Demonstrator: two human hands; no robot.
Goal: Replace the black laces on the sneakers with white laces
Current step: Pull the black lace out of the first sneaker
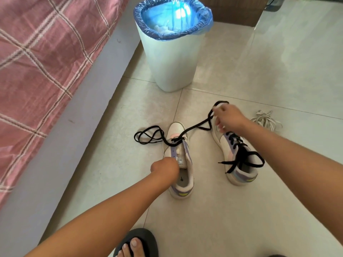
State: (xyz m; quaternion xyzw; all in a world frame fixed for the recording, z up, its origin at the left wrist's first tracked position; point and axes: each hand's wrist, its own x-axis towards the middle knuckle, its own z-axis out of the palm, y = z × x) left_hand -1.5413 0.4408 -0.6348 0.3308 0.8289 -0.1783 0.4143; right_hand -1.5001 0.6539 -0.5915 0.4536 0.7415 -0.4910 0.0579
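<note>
Two white and lilac sneakers stand on the tiled floor. The left sneaker [181,164] has a black lace [194,127] left only in its eyelets near the toe. One end of that lace lies looped on the floor at its left. My right hand [229,118] is shut on the other end, stretched up and to the right. My left hand [165,168] grips the left sneaker at its tongue and collar. The right sneaker [235,156] is fully laced in black, with its ends loose. White laces [265,119] lie bunched on the floor right of my right hand.
A white bin [172,58] with a blue liner stands behind the sneakers. A bed with a pink checked cover [42,58] runs along the left. My foot in a black sandal [137,243] is at the bottom edge.
</note>
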